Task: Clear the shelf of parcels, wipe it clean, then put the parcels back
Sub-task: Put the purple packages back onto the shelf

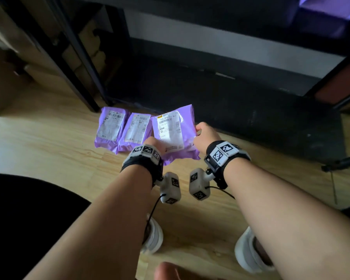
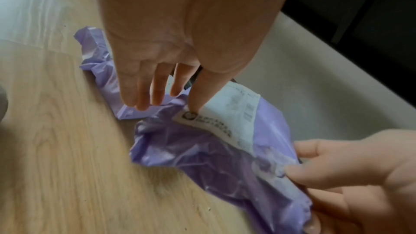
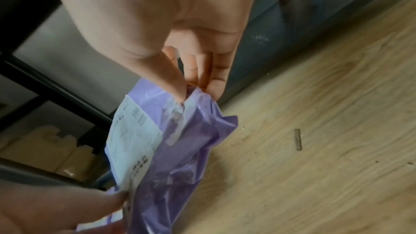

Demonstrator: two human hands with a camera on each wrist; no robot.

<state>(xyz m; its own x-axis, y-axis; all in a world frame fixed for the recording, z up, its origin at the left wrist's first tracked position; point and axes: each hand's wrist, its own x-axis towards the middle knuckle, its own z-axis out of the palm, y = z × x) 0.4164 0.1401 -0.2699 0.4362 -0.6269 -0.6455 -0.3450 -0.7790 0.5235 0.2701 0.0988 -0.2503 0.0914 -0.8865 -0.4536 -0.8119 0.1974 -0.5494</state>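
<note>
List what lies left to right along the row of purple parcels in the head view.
Far-left purple parcel → middle purple parcel → left hand → held purple parcel → right hand.

Your three parcels (image 1: 173,136) (image 1: 134,134) (image 1: 110,129) are glossy purple, each with a white label (image 1: 170,130) printed in black barcodes and text. Under them the floor (image 1: 49,150) is pale wood-grain plank; behind them the shelf (image 1: 210,93) is black. Your wristbands (image 1: 223,154) are black with white black-patterned marker squares, your shoes (image 1: 249,249) white.
</note>
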